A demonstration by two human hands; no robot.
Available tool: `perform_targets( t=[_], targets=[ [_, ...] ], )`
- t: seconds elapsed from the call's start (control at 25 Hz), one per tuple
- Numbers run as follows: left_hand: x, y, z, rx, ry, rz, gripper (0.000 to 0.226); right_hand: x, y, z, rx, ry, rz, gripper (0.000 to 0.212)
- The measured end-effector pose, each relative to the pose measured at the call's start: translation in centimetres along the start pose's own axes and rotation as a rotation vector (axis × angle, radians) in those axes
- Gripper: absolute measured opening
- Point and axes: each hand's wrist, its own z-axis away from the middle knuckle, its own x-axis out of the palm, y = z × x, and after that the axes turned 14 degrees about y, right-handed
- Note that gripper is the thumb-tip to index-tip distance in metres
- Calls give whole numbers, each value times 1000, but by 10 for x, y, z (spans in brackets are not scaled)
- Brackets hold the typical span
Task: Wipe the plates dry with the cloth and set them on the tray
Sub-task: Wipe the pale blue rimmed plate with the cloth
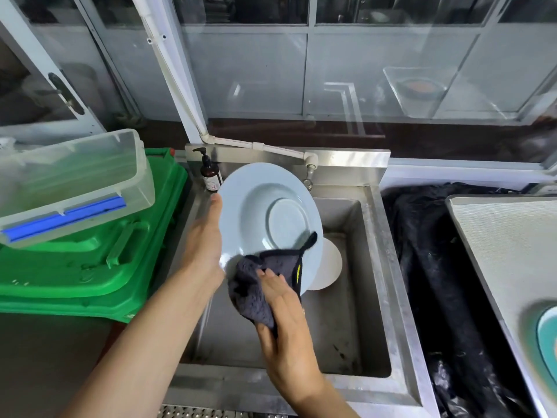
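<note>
The right hand lies with straight fingers close together, flat on a dark grey cloth, pressing it against the lower edge of a pale blue plate. The left hand holds that plate by its left rim, the thumb stretched up along the edge; its other fingers are hidden behind the plate, so how they lie cannot be told. The plate stands tilted with its underside toward the camera, held over a steel sink. Just beyond the cloth-side fingers, a white plate lies in the sink basin, partly hidden by the blue one. Above the left thumb stands a brown pump bottle. Further left sits a green bin lid bearing a clear plastic box. Far right, a tray carries a teal plate at the frame's edge.
</note>
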Motion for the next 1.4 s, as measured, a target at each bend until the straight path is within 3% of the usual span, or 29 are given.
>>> perform_targets(
  t=[0.08, 0.16, 0.24, 0.4, 0.48, 0.6, 0.76, 0.92, 1.08, 1.16, 1.28, 1.4],
  targets=[
    [0, 2, 1, 22, -37, -2, 64, -2, 9, 13, 102, 68, -12, 55],
    [0, 1, -1, 68, -51, -30, 68, -2, 10, 22, 320, 153, -97, 55],
    [-1, 1, -4, 75, -33, 13, 57, -1, 9, 22, 544, 244, -190, 50],
    [-12, 4, -1, 93, -77, 76, 35, -10, 8, -12, 650, 400, -72, 33],
    [-17, 7, 4, 133, -112, 71, 33, -17, 14, -39, 668, 418, -33, 41],
    [-25, 8, 7, 187, -156, 26, 38, -30, 27, -78, 706, 438, -60, 20],
    [-29, -3, 19, 238, -211, -106, 72, -38, 23, -134, 585, 362, 17, 16],
    [-20, -12, 32, 268, -160, -89, 39, -26, -5, -152, 297, 103, 78, 16],
    [-21, -14, 24, 281, -108, -83, 62, -27, -7, -143, 198, -11, 51, 31],
    [-20, -12, 24, 281, -82, -106, 68, -28, -6, -127, 46, -24, 32, 36],
    [-14, -9, 20, 198, -76, 1, 55, -23, -7, -86, -245, -150, 133, 44],
    [-10, -4, 14, 155, -62, -8, 46, -21, -6, -60, -355, -144, 158, 46]
  ],
)
